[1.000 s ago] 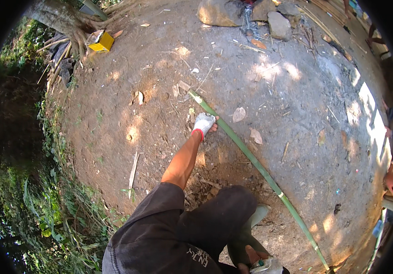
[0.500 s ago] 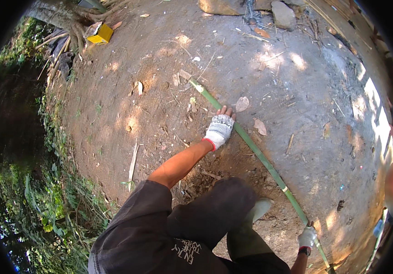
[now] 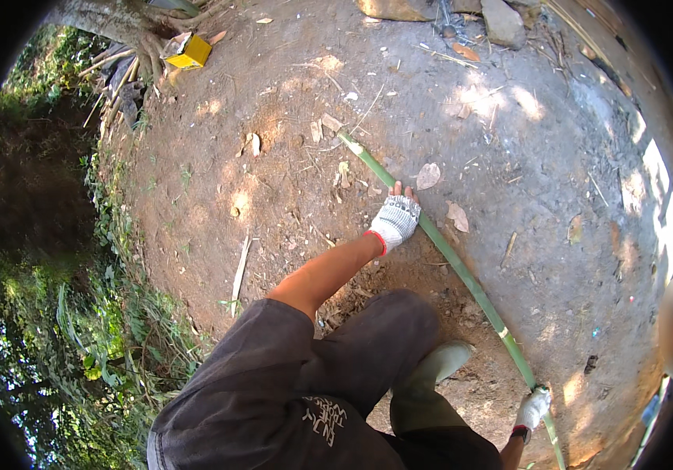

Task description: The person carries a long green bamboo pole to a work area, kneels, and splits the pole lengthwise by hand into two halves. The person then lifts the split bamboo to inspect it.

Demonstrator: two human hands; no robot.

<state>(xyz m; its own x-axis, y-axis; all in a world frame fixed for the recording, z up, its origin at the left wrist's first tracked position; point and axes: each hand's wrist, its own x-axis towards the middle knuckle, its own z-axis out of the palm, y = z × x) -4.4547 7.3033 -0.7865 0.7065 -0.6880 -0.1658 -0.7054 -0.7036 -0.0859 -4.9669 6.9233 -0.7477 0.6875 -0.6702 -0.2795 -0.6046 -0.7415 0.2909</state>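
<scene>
A long green bamboo pole (image 3: 469,284) lies slantwise over the ground, from the upper middle to the lower right, with pale rings at its joints. My left hand (image 3: 396,220), in a white-grey fingerless glove with a red cuff, grips it nearer the far end, fingers laid across the stalk. Farther down, my right hand (image 3: 534,408) is closed round the same pole; it too is gloved, with a dark watch at the wrist. Part of the right hand's fingers is hidden from view. The pole's near end runs out at the bottom edge.
Dry leaves (image 3: 428,175) and wood chips lie about on the dirt. A yellow box (image 3: 190,53) stands by a tree trunk (image 3: 129,27). Stones (image 3: 502,23) sit at the far side. Plants (image 3: 121,337) line the left. My boot (image 3: 446,360) is beside the pole.
The whole view has shifted slightly, so the ground and pole sit a little farther right in the picture. Both hands stay on the pole in about the same places.
</scene>
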